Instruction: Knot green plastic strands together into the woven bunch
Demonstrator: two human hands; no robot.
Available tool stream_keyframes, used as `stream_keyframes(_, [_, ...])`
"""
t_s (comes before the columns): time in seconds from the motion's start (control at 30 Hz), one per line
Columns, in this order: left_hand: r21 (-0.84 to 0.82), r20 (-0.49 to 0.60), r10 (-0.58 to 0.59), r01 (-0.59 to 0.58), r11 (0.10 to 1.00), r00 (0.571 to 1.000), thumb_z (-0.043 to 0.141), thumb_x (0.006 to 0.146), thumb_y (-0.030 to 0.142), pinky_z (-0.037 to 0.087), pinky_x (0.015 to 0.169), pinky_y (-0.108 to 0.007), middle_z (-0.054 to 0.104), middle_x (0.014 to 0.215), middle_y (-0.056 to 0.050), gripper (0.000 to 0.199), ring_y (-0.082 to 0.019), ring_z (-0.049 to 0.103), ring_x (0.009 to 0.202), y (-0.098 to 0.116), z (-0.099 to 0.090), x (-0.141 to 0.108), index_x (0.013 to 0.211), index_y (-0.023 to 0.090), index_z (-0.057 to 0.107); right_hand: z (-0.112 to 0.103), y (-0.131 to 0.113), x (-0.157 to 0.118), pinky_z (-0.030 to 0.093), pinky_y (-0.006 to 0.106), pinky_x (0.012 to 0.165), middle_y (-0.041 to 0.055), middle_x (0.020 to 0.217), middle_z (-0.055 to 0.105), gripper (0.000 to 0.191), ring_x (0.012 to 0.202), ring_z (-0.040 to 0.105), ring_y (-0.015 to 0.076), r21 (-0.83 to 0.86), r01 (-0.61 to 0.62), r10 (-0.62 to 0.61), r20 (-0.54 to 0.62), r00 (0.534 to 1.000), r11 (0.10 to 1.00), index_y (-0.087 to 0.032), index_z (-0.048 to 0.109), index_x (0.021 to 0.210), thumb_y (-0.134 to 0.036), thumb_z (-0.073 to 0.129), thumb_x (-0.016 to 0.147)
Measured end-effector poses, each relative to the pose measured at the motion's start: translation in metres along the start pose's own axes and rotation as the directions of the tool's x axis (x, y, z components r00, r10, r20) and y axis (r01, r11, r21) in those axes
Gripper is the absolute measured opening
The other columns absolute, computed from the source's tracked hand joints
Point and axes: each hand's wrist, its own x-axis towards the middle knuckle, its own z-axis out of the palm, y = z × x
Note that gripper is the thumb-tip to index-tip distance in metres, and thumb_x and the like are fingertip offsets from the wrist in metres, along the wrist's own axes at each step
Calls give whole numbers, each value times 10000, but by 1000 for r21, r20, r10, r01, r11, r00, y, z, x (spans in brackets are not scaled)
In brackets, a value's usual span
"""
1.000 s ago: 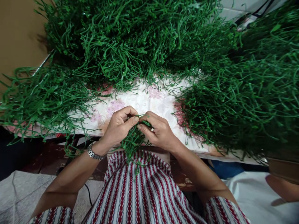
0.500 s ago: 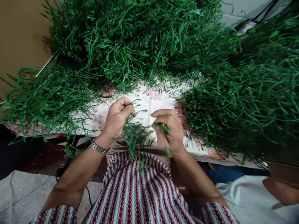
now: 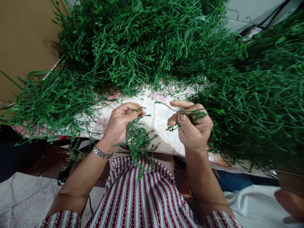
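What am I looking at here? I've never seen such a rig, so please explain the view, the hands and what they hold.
There is no machine. The left hand and right hand are one person's own, bare, seen from a single camera worn on their head, looking forward and down. Large heaps of thin green stems lie on a floral cloth. The left pinches slender stems, with a small bunch just below; the right holds a few sprigs.
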Motion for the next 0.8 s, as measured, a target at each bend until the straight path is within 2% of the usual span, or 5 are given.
stream_keyframes(0.3, [115, -69, 16, -8, 993, 997, 678, 669, 167, 453, 704, -214, 634, 786, -9, 48, -109, 586, 738, -4, -6, -1, 713, 154, 663, -32, -27, 0, 455, 250, 543, 47, 859, 624, 113, 626, 569, 115, -537, 37, -30, 21, 999, 843, -185, 574, 947, -237, 544, 852])
stream_keyframes(0.5, [113, -66, -24, 31, 993, 998, 687, 665, 164, 445, 627, -178, 631, 793, -10, 61, -95, 572, 703, -1, -5, -5, 724, 160, 670, -121, -89, 38, 392, 434, 882, 129, 1047, 595, 292, 1008, 553, 267, -999, 33, -591, 19, 806, 13, -181, 571, 1131, -283, 444, 889])
stream_keyframes(0.57, [128, -74, -29, 38, 991, 997, 687, 667, 172, 449, 618, -180, 627, 799, -12, 64, -99, 568, 698, -1, -6, -6, 727, 164, 667, -155, -99, 47, 314, 532, 889, 149, 1193, 546, 441, 1137, 468, 352, -977, -133, -450, -46, 892, -164, -231, 500, 1226, -420, 538, 829])
stream_keyframes(0.7, [201, -58, 12, 0, 980, 998, 685, 676, 201, 453, 616, -198, 622, 835, -17, 63, -119, 563, 723, -3, -9, -7, 731, 180, 662, -190, -101, 47, 290, 598, 934, 143, 1229, 535, 526, 1177, 445, 390, -979, -85, -117, -64, 991, -183, -281, 456, 1280, -412, 605, 794])
stream_keyframes(0.8, [268, -22, 125, -114, 957, 992, 688, 672, 194, 461, 712, -233, 626, 873, -25, 42, -149, 567, 813, -2, -5, -7, 706, 187, 663, -179, -99, 39, 326, 556, 971, 134, 1211, 553, 492, 1150, 481, 356, -984, -49, -298, 4, 955, -172, -210, 514, 1240, -332, 633, 778])
